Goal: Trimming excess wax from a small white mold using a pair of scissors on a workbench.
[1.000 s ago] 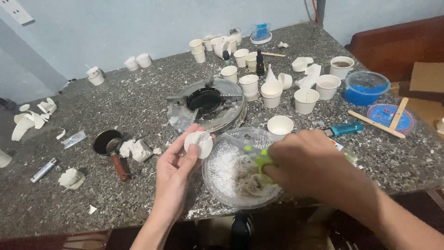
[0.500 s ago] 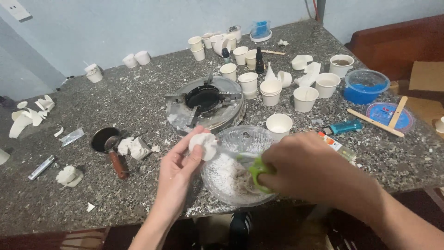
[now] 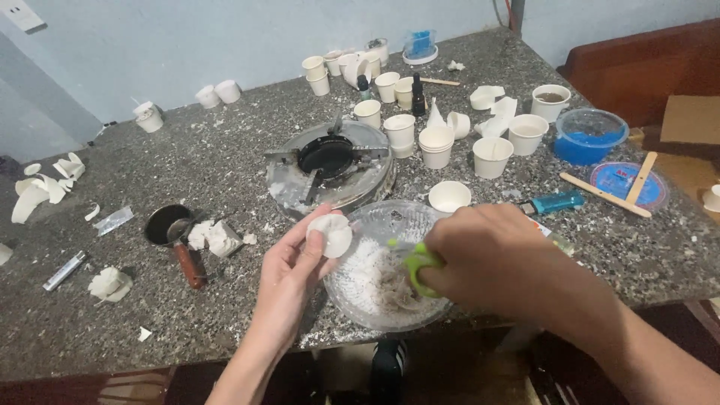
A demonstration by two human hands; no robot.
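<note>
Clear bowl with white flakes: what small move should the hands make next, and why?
Probably tilt the white cup in the left hand closer over the clear bowl. The right hand holds a green tool in the flakes, while the cup sits at the bowl's rim.

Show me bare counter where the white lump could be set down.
Freest: the grey counter between the stove ring and the small pan, and the front-left stretch under the left hand. Crowded: the paper cups behind the clear bowl, and around the blue tub.
</note>
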